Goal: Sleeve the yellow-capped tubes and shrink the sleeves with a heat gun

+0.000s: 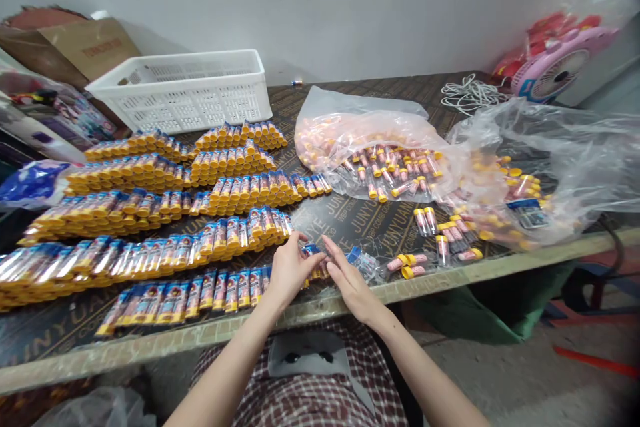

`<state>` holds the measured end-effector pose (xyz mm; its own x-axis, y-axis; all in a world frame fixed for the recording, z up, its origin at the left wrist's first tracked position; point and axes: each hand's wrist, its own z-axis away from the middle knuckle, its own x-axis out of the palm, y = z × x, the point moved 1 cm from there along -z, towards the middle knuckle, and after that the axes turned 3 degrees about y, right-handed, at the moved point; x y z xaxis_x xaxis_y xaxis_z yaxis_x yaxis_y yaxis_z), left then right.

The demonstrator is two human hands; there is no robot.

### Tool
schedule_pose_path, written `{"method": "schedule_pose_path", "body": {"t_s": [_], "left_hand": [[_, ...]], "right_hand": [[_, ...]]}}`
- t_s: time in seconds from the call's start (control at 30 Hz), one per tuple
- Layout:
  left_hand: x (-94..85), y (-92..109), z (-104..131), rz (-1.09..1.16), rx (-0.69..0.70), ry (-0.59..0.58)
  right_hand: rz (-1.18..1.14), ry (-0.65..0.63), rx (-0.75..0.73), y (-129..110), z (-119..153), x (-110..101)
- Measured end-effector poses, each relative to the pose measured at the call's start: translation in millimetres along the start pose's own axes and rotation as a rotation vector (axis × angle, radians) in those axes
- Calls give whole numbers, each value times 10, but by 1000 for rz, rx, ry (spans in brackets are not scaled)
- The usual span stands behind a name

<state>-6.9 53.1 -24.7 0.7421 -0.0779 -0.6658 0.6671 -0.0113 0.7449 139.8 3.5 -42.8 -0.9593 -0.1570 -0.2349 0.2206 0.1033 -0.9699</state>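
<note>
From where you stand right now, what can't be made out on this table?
In the head view:
- Tubes between the left hand and right hand: partly covered by fingers, so the grip is unclear.
- White basket: its front wall hides the bottom.
- Tube labels: small print too tiny to read.
- Blue packet: cut off by the left edge.

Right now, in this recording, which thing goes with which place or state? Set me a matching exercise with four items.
Column one
1. Wrapped tubes
2. Basket
3. Fan
4. Cord

Column two
A. Pink, near the far right corner of the table
B. White, loosely bundled, just left of the fan
C. Blue and yellow at the ends, laid in rows
D. White, behind the rows

Pairs: 1-C, 2-D, 3-A, 4-B
</note>
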Motion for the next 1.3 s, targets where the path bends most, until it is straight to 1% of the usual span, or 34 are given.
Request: {"method": "schedule_pose_path", "body": {"t_s": [0.17,0.27,0.3,0.37,0.43,0.47,0.5,0.53,0.57,0.63,0.7,0.77,0.83,0.93,1.03,1.1,1.17,1.3], "left_hand": [[66,123,-13,-433,55,-25],[56,141,5,-571,63,-21],[50,152,15,-587,62,-3],[56,205,40,-568,89,40],[114,313,61,-517,196,34],[168,381,64,-506,271,0],[236,450,60,-514,342,-45],[314,513,46,-542,391,-91],[397,565,23,-580,414,-131],[553,632,-38,-643,400,-178],[673,651,-100,-662,357,-197],[746,641,-145,-649,330,-225],[780,622,-169,-624,316,-259],[794,601,-183,-588,321,-281],[797,594,-191,-588,343,-251],[799,598,-189,-600,370,-240],[798,607,-179,-608,388,-241],[788,618,-144,-592,323,-222]], "right_hand": [[44,10,-8,-32,35,10],[139,35,-58,-100,72,-75],[187,65,-79,-118,87,-151],[298,163,-109,-124,121,-388],[423,288,-109,-70,156,-700],[500,318,-84,-17,171,-859],[594,318,-62,46,184,-1005],[698,278,-33,117,196,-1129],[784,236,4,187,210,-1229],[894,155,68,308,237,-1353],[927,121,84,380,260,-1395],[897,139,60,407,267,-1396],[816,206,20,407,259,-1394],[631,363,-22,392,248,-1401],[453,485,28,366,265,-1390],[382,532,53,331,291,-1359],[339,567,37,284,321,-1317],[262,652,0,209,386,-1239]]}}
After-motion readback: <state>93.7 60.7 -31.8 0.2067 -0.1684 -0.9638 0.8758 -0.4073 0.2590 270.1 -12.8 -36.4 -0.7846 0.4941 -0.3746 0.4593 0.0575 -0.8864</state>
